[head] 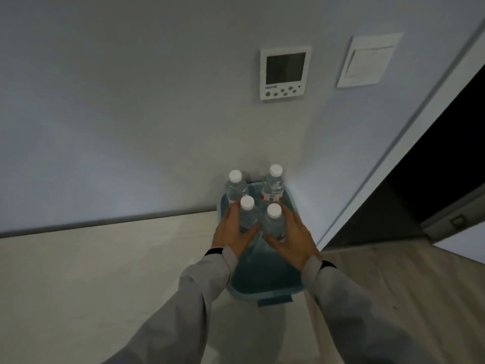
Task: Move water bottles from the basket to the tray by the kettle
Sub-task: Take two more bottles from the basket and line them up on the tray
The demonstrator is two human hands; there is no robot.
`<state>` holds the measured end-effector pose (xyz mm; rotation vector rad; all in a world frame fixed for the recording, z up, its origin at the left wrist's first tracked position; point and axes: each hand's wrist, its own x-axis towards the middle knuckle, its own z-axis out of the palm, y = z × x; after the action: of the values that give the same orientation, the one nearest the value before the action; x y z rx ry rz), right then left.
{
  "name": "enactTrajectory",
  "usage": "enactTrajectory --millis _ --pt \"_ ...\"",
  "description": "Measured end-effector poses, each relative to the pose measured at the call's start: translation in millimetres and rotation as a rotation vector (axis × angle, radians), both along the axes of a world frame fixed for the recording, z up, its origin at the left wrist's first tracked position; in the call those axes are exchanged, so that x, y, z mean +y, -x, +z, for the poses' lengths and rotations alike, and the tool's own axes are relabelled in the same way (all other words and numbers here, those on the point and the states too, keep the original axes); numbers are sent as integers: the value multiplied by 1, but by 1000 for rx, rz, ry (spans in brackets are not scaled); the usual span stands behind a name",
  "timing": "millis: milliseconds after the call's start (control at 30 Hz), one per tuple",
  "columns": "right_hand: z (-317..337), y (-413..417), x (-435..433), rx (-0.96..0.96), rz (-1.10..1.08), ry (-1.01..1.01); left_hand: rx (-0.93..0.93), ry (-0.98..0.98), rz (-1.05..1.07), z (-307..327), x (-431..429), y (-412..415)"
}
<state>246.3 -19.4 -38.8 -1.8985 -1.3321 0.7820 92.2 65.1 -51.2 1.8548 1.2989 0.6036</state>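
Observation:
A blue plastic basket (265, 281) stands on the floor against the wall. Several clear water bottles with white caps stand upright in it. My left hand (231, 232) is wrapped around the near left bottle (247, 214). My right hand (292, 239) grips the near right bottle (274, 222). Two more bottles stand behind them at the wall end: a back left bottle (236, 187) and a back right bottle (274, 183) with a red and white label. No tray or kettle is in view.
The grey wall carries a thermostat panel (284, 72) and a white switch plate (367, 60). A dark doorway (433, 174) opens to the right, with its white frame close beside the basket. Pale wood-look floor (105, 271) lies to the left.

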Motion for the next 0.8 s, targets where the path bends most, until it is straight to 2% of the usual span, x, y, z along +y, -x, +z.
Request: enactTrajectory --millis 167,433,600,800 --pt "-8 0 3 -52 -30 -27 0 -28 34 -4 -1 3" --pt "0 -9 0 -15 -29 -53 -31 -22 79 5 -8 13" --pt "32 -11 -11 -7 -6 -156 -71 -109 95 35 -17 24" --pt "91 3 -21 -123 67 -306 -135 -248 158 87 -38 61"
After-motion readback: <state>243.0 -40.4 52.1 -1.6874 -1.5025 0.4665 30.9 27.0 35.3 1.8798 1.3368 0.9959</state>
